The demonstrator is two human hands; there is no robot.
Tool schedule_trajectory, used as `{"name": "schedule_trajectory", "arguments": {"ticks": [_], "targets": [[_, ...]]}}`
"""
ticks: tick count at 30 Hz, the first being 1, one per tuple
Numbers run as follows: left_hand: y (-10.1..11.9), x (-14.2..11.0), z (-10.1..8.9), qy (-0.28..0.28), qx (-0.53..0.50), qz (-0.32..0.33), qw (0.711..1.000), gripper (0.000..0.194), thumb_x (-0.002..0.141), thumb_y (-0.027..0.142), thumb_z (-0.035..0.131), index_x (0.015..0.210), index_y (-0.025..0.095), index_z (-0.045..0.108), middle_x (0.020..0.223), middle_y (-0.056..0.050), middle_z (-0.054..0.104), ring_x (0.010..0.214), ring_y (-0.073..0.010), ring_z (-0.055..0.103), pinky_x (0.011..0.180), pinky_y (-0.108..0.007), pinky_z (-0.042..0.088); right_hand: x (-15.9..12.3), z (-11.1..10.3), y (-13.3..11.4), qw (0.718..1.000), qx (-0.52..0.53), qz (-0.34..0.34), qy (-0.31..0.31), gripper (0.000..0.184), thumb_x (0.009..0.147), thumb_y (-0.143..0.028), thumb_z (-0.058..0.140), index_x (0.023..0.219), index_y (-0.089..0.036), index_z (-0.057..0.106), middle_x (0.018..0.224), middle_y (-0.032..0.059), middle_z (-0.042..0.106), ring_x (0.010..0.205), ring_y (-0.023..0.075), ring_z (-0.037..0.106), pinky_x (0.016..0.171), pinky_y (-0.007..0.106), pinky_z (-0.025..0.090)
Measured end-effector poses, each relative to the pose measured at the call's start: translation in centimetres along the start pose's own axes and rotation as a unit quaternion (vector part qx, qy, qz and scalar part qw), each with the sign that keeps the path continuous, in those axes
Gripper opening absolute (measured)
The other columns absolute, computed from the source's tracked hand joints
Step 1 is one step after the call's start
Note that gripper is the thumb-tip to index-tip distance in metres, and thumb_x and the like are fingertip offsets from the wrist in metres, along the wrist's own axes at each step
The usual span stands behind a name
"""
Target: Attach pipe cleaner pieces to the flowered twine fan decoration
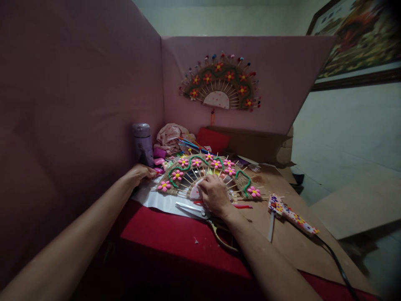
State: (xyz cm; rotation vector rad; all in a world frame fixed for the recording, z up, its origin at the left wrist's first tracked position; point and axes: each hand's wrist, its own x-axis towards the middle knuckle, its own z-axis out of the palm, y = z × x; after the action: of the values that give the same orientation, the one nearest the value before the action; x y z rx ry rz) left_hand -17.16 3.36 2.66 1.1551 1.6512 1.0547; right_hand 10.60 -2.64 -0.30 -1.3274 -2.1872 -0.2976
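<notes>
A half-round craft fan point(196, 162) of twine and thin sticks lies in front of me, decorated with pink flowers and a wavy green cord. My right hand point(216, 194) is over its white spotted centre point(194, 191), fingers curled together; what they hold, if anything, is hidden. Off the fan's left end, my left hand point(140, 173) has its fingers pinched beside some pink packets point(159, 162), on something too small to make out. Scissors point(191, 209) with slightly parted blades lie by my right wrist, near a red strip point(243, 206).
A flower-patterned glue gun point(293, 215) with a black cord rests on cardboard point(308, 246) at right. The purple bottle point(143, 144) stands at left near a bunched cloth point(172, 137). Another decorated fan point(216, 99) hangs on the pink panel point(282, 62) behind.
</notes>
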Motion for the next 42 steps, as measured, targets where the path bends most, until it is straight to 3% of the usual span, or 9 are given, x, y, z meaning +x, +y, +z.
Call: {"name": "schedule_trajectory", "arguments": {"ticks": [10,20,26,42], "targets": [[1.4,-0.8,0.0,0.096,0.06,0.031,0.993,0.02,0.044,0.015,0.077,0.05,0.011,0.058,0.037,0.001,0.048,0.036,-0.0081,0.035,0.038,-0.022,0.022,0.0,-0.1,-0.1,1.0,0.012,0.002,0.001,0.016,0.086,-0.024,0.051,0.078,-0.02,0.065,0.088,0.006,0.058,0.088,0.0191,0.045,0.075,0.03,0.032],[0.8,-1.3,1.1,0.094,0.053,0.05,0.993,0.021,0.044,0.021,0.08,0.049,0.011,0.062,0.031,0.003,0.042,0.034,-0.0064,0.028,0.038,-0.023,0.018,0.0,0.0,0.0,1.0,0.008,-0.007,0.005,0.014,0.085,-0.025,0.053,0.077,-0.02,0.065,0.086,0.0051,0.058,0.087,0.0188,0.046,0.075,0.03,0.032],[0.7,-1.4,1.3,0.082,0.044,0.05,0.994,0.02,0.043,0.02,0.081,0.048,0.011,0.063,0.035,0.001,0.049,0.036,-0.007,0.033,0.04,-0.024,0.022,0.0,-0.2,0.0,1.0,0.003,-0.004,-0.001,0.013,0.084,-0.024,0.053,0.078,-0.02,0.064,0.087,0.0057,0.058,0.088,0.0192,0.045,0.075,0.03,0.032],[0.5,-1.1,1.3,0.077,0.032,0.029,0.996,0.02,0.043,0.014,0.078,0.044,0.012,0.058,0.034,0.001,0.046,0.036,-0.0082,0.034,0.041,-0.024,0.021,0.0,-0.2,-0.1,1.0,0.004,0.001,-0.002,0.014,0.085,-0.024,0.052,0.078,-0.02,0.064,0.087,0.0059,0.058,0.088,0.0194,0.046,0.074,0.03,0.032]]}}
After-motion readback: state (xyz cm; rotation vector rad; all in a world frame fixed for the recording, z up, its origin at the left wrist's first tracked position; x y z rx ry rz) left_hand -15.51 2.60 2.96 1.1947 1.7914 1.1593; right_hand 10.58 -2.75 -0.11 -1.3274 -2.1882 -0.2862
